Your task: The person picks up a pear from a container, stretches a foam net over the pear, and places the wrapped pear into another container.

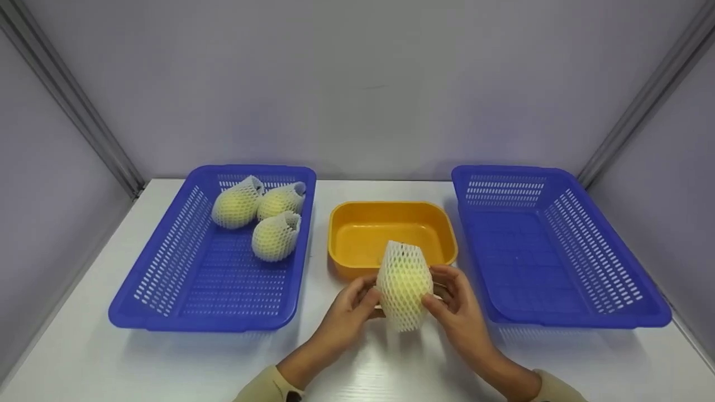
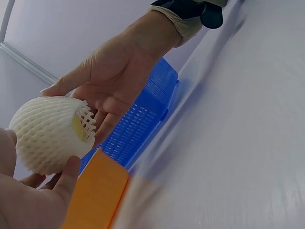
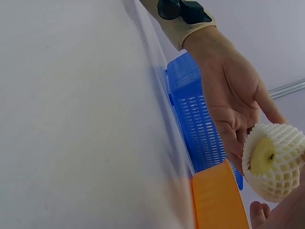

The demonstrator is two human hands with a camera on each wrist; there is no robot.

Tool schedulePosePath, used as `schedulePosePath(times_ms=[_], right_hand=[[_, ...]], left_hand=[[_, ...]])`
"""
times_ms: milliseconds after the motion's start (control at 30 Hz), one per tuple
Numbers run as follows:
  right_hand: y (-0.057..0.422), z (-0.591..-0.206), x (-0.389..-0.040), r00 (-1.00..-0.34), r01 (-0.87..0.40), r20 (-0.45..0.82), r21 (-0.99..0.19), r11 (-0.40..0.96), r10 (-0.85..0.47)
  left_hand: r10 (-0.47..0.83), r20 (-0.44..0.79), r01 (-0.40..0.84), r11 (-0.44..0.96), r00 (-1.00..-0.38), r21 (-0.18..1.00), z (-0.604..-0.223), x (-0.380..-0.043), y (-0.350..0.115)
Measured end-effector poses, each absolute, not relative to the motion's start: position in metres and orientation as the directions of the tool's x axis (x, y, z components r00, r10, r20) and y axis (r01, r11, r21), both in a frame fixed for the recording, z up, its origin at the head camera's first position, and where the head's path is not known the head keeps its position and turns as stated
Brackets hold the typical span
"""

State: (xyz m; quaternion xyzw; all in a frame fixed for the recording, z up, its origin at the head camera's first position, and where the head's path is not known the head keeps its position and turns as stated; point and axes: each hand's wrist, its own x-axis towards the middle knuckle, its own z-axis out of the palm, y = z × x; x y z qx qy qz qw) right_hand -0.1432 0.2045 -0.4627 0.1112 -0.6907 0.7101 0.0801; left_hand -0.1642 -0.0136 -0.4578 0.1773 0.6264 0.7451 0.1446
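Note:
A pale yellow round fruit in a white foam net sleeve is held up between my two hands, in front of the orange basin. My left hand grips its left side, thumb toward me and the other fingers behind. From the right, my right hand grips it likewise, with the thumb on the net. The sleeve rises past the fruit at the top in the head view. Through the sleeve's open lower end in the right wrist view, the fruit's bare skin shows with a dark spot.
On the left stands a blue basket with three netted fruits toward its back right. A second blue basket with nothing visible inside stands on the right. The white table ends at a pale back wall, with panels on both sides.

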Motion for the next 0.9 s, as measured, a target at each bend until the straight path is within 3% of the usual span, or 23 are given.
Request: schedulePosePath(times_ms=[200, 533, 900], right_hand=[[0.2037, -0.4612, -0.1425, -0.968, -0.238, 0.241, -0.97, -0.057, -0.065], [0.2027, -0.4588, -0.1387, -0.981, -0.141, 0.149, -0.987, -0.071, -0.126], [0.2015, -0.4589, -0.1426, -0.976, -0.212, 0.215, -0.975, -0.071, -0.038]], left_hand=[[0.391, 0.081, 0.011, -0.178, -0.917, 0.984, -0.4578, -0.1639, -0.0147], [0.469, 0.025, -0.012, -0.075, -0.883, 0.997, -0.4553, -0.1574, -0.0112], [0.391, 0.105, 0.029, -0.195, -0.914, 0.98, -0.4567, -0.1631, -0.0146]])
